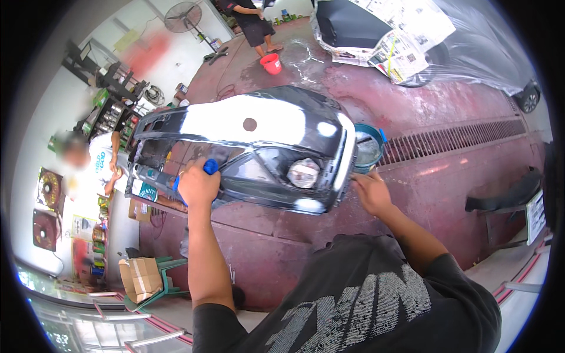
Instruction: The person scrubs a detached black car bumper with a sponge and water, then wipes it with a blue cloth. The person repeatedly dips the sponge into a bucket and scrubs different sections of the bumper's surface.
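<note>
A: What would you say the left hand (198,183) and right hand (372,191) are busy with?

B: Handling the car bumper (259,132), I'd judge, with the left at the working end and the right perhaps steadying the other. Whatever the next stroke, it would call for firm support, so the bumper doesn't rock

A: How open is the left?

B: Not spread: its fingers are curled around a blue soft-looking thing (210,166), with blue showing on both sides of the fist. I can't tell whether it's a cloth or a pad

A: And the right?

B: Loosely bent, with its fingertips at the bumper's right end. They look to be touching the edge, but whether they pinch anything is hidden

A: Where does the bumper lie?

B: In front of the person, stretching between and beyond both hands. It's dark, with a broad white patch on top and a pale crumpled thing (304,173) in the recess nearer the right hand

A: Further out?

B: A blue-green bucket (384,136) just past the right end, then a floor grate (447,147). Farther off, a red bucket (271,63) stands near another person (250,20), and plastic sheeting (471,44) drapes a vehicle
</note>
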The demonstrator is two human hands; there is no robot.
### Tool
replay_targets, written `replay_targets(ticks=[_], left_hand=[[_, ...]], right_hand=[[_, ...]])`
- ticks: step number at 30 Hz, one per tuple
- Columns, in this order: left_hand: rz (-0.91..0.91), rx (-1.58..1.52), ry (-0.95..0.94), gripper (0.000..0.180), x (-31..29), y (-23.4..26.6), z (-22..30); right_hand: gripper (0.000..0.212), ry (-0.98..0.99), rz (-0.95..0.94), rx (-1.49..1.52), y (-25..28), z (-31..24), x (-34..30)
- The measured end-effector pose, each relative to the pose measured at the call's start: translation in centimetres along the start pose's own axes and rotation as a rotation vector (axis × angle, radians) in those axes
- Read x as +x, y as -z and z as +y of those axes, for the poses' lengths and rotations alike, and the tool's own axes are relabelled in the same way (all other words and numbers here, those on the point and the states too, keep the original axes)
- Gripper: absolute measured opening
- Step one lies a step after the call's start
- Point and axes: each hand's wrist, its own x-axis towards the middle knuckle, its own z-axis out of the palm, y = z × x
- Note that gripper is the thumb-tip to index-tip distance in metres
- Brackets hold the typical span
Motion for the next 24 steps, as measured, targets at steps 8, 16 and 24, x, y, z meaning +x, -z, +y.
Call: replay_targets(ticks=[8,16,24], left_hand=[[0.178,0.058,-0.055,0.027,-3.7,-1.6,6.8],[0.175,-0.199,0.389,0.04,-12.2,-5.1,15.2],[-0.099,-1.114,0.478,0.03,-12.9,-10.0,41.3]], right_hand=[[0.041,-1.127,-0.061,-0.139,7.0,32.1,-33.6],[0.023,-1.764,0.111,0.179,17.7,38.9,-52.7],[0.02,-1.221,-0.157,0.737,13.7,39.3,-17.7]])
